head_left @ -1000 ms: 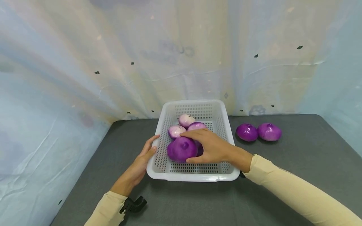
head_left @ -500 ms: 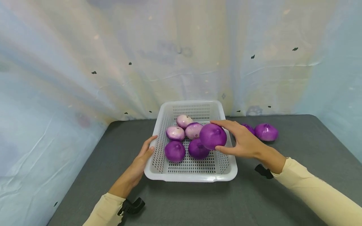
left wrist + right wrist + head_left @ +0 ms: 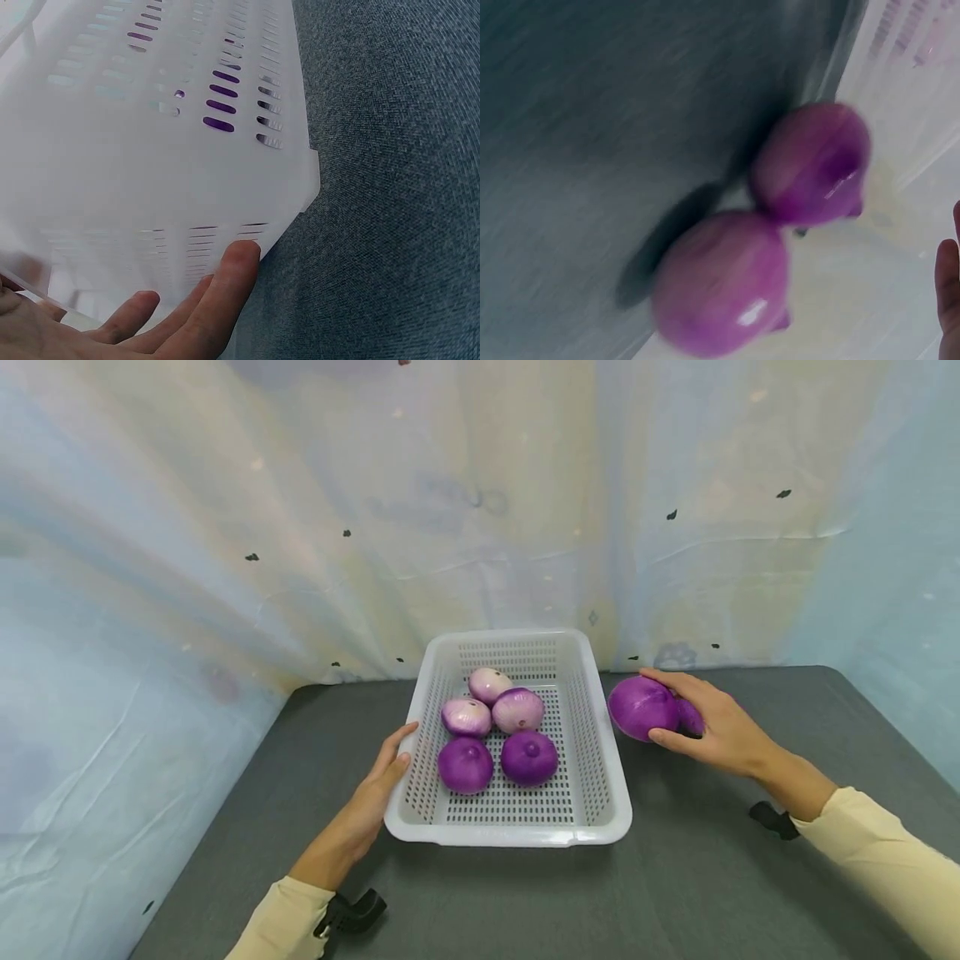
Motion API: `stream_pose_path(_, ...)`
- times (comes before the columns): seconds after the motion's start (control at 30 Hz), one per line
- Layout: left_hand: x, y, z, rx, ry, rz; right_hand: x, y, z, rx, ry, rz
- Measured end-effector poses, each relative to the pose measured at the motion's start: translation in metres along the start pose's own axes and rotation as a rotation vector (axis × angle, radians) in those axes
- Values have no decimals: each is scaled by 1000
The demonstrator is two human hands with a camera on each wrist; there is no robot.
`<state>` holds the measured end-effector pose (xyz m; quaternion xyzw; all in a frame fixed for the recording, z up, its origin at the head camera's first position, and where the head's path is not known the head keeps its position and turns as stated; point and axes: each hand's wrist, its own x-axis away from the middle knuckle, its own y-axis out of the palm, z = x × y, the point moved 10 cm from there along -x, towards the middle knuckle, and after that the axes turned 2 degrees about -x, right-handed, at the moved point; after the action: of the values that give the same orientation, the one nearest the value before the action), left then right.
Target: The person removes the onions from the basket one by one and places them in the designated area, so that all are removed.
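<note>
A white perforated plastic basket (image 3: 510, 835) holds several onions: pale whitish-purple ones (image 3: 467, 718) and deep purple ones (image 3: 465, 766) nearer the front. My left hand (image 3: 375, 793) rests against its left side, fingers along the outer wall, as the left wrist view also shows (image 3: 202, 307). My right hand (image 3: 723, 727) holds a purple onion (image 3: 642, 708) by its fingers and thumb, just right of the basket. Behind this hand another purple onion (image 3: 690, 718) partly shows. In the right wrist view two purple onions (image 3: 724, 285) (image 3: 814, 165) lie side by side; the held one is out of frame.
The dark grey cloth-covered table (image 3: 525, 902) runs under everything. A pale patterned curtain (image 3: 480, 510) hangs behind and along the sides. Black wrist devices (image 3: 356, 912) are strapped on both arms.
My right hand has lifted a purple onion from the basket and carried it right, past the rim, to the front of those on the table. My left hand stays at the basket.
</note>
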<state>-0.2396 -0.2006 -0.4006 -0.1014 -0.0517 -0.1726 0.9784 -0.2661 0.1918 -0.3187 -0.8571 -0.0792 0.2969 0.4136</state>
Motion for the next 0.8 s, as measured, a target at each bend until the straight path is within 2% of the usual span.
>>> stream_pose_path(0.33,0,0,0,-14,-2,15,17,-24,38,42,97,10)
stream_pose_path(0.8,-1,0,1,-1,18,-6,41,-55,106,104,205,43)
